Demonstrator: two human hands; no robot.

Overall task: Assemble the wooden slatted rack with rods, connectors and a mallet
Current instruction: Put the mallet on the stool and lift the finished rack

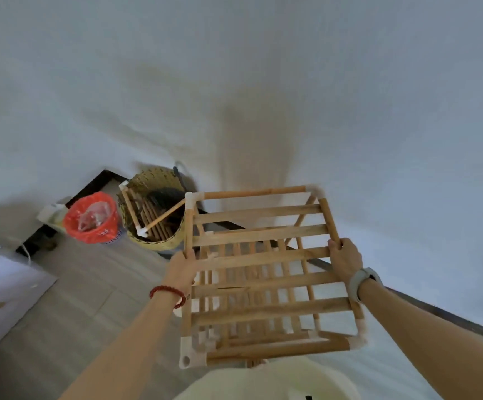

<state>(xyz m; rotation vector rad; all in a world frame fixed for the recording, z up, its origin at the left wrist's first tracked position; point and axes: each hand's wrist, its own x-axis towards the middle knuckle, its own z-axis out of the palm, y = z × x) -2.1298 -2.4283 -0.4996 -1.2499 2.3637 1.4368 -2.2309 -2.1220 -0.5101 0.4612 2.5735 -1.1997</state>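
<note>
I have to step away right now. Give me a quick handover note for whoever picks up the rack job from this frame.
Left hand: gripping the left side rail of the wooden rack.
Right hand: gripping the right side rail.
The rack is held up in the air near the wall, slatted shelf on top, a second slatted level visible below it.
Done: slats, rods and white corner connectors look joined on the held section.
Spare rods with connectors sit in the woven basket beside the red bin.
Left: set the rack down and fit the remaining pieces. No mallet in view.
</note>
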